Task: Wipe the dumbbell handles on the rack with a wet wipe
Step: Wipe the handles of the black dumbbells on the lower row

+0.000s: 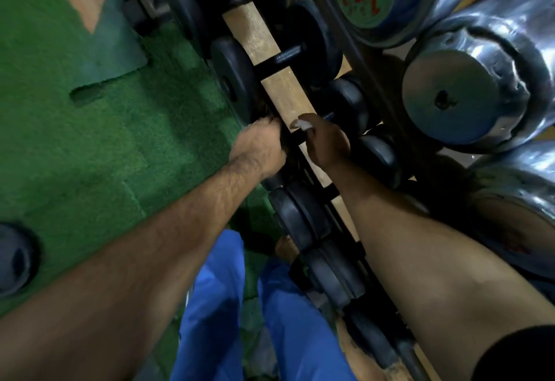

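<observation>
A row of black dumbbells lies across the rack's wooden rails (pixel 283 95). My right hand (pixel 326 142) curls round the dark handle (pixel 295 138) of one dumbbell, with a white wet wipe (pixel 301 124) bunched under its fingers. My left hand (pixel 259 145) grips that dumbbell's near end, beside the black end plate (pixel 234 78) of the neighbouring dumbbell; its fingertips are hidden. Farther along the rail another black dumbbell (pixel 312 42) shows its bare handle.
Large chrome dumbbells (pixel 468 86) fill the upper tier at the right. Green turf flooring (pixel 90 146) spreads to the left, with a dark weight (pixel 15 257) lying on it. My blue trouser legs (pixel 216 305) stand close against the rack below.
</observation>
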`<state>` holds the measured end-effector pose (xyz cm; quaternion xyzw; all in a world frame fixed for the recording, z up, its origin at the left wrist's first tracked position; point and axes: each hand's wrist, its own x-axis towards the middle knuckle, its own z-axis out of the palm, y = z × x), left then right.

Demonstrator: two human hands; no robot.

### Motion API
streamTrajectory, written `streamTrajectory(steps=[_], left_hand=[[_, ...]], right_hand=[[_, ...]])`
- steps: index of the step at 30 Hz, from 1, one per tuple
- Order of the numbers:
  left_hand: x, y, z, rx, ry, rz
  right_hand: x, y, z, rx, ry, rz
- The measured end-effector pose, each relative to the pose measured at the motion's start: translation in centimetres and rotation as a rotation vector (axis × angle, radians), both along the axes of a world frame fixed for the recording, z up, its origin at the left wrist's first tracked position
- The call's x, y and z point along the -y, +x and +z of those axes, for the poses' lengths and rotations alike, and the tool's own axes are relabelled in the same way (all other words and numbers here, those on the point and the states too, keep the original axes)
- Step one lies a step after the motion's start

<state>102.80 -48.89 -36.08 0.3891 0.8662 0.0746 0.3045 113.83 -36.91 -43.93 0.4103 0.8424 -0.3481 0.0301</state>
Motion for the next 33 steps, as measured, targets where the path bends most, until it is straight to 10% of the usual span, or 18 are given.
streamTrajectory(steps=[11, 17, 33], left_hand=[[-4.0, -6.1, 2.8, -0.276, 0.239, -0.063], [-4.6, -10.8, 0.8, -0.434, 0.248, -0.111], [-5.2, -11.8, -0.6, -0.359, 0.184, -0.083]], right_hand=[[-1.9, -8.1, 1.4, -0.188, 0.007, -0.344], [-4.8, -12.4, 0.3, -0.215, 0.25, -0.242], [-5.7, -14.3, -0.5, -0.041, 0.085, 0.148]])
